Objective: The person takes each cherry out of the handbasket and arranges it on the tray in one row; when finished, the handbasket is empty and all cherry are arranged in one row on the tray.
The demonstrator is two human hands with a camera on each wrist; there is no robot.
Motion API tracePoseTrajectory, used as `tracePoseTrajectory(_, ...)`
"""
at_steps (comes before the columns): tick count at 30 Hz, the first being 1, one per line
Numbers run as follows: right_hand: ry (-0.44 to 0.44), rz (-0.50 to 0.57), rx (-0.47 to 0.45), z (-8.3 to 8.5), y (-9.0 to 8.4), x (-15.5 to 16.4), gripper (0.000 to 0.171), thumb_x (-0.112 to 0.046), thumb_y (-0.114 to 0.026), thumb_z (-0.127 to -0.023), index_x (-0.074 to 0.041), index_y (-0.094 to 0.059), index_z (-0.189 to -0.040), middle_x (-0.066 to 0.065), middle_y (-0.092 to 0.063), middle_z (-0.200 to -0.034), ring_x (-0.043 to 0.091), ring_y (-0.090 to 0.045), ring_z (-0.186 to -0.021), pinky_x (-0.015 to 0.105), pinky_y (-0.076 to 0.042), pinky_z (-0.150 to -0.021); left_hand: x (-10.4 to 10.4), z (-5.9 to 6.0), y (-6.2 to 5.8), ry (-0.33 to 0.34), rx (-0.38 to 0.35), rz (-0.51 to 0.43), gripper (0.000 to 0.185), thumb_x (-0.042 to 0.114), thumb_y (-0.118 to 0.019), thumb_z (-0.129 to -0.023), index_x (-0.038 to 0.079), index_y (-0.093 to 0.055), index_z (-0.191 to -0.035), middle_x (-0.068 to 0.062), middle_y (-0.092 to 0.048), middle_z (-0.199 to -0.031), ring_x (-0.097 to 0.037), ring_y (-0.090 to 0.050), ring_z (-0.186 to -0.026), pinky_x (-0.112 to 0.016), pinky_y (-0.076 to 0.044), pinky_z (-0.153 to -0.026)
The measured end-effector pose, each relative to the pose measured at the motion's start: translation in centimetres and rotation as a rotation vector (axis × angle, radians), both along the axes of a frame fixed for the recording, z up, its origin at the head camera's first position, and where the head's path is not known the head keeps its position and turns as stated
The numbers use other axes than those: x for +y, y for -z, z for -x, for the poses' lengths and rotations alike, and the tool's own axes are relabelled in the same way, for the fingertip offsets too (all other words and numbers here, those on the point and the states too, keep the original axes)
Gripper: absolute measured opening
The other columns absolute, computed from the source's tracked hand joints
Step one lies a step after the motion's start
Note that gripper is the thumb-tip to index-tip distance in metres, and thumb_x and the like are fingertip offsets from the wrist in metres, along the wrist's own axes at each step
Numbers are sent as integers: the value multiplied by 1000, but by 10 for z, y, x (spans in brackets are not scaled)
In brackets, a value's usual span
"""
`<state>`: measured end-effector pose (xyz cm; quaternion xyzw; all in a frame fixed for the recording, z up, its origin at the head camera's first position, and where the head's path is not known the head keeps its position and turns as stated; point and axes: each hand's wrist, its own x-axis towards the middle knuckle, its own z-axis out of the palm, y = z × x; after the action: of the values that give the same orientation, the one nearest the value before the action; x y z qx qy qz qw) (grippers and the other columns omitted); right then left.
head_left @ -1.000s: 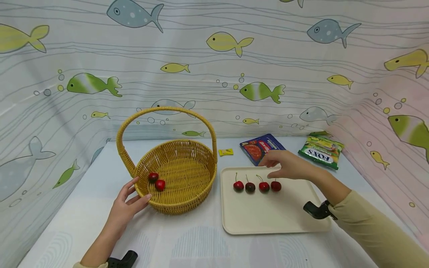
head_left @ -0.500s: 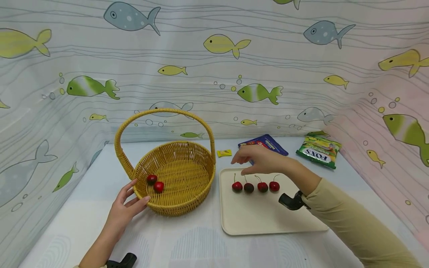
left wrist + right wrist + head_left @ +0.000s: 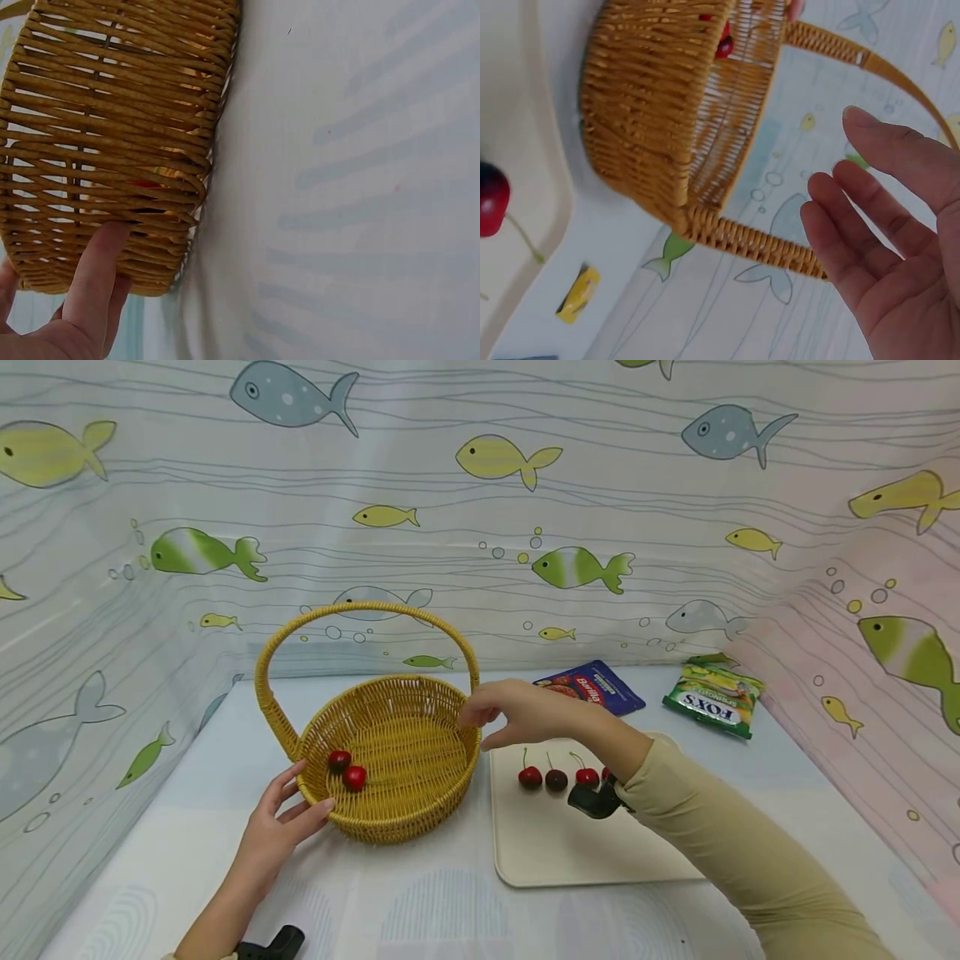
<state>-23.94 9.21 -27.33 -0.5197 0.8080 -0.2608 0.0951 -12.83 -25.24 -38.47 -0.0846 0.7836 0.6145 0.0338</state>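
A yellow wicker basket [image 3: 390, 827] with a tall arched handle [image 3: 375, 607] stands left of centre. Two red cherries [image 3: 355, 778] lie inside it, at the left. My left hand [image 3: 277, 827] rests against the basket's left front side; in the left wrist view a straight finger [image 3: 96, 274] touches the outer weave. Above the basket's right rim hovers my right hand [image 3: 521, 714], fingers loosely bent, nothing between them and the thumb [image 3: 889, 142]. To its right, several stemmed cherries [image 3: 556, 780] line up on a cream tray [image 3: 570, 852]; my right wrist's camera partly covers one.
Behind the tray lie a blue Barilla pouch [image 3: 600, 687] and a green Fox's bag [image 3: 716, 697]. A small yellow packet [image 3: 577, 294] shows in the right wrist view; my hand hides it in the head view. A fish-printed curtain [image 3: 420, 552] encloses the table.
My right hand has moved left, from over the cherries on the tray to the basket's right rim, with nothing in it. My left hand and the basket stay in place.
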Motion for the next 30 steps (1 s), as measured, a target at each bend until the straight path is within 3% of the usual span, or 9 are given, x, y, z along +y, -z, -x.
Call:
tracePoseTrajectory(7, -53, 10, -37, 8, 2, -30, 32, -3, -73, -80, -7, -64, -110, 0, -60, -106, 18, -56, -95, 25, -48, -83, 0, -1, 0, 0, 3, -8, 83, 25, -65, -89, 19, -9, -150, -24, -12, -148, -38, -31, -128, -23, -51, -79)
tracePoseTrajectory(17, -111, -23, -73, 21, 14, -73, 30, -3, -72, -81, -6, -63, -109, 2, -60, -107, 16, -56, -96, 18, -46, -82, 1, -1, 0, -5, 3, -4, 83, 25, -65, -89, 19, -10, -150, -24, -12, -147, -38, -32, -128, -24, -51, -80)
tracePoseTrajectory(25, -82, -89, -133, 27, 23, -106, 30, -7, -72, -82, -11, -64, -111, -1, -60, -99, 13, -57, -93, 16, -46, -77, 1, -1, 2, 2, -2, -5, 83, 24, -65, -89, 19, -10, -150, -24, -12, -148, -39, -32, -128, -26, -51, -81)
tracePoseTrajectory(30, -58, -131, -174, 35, 27, -126, 31, -5, -71, -82, -10, -64, -112, 4, -61, -103, 15, -59, -95, 15, -46, -77, 1, 1, 1, -6, -6, -11, 82, 23, -65, -89, 20, -10, -150, -24, -12, -148, -39, -33, -128, -26, -51, -81)
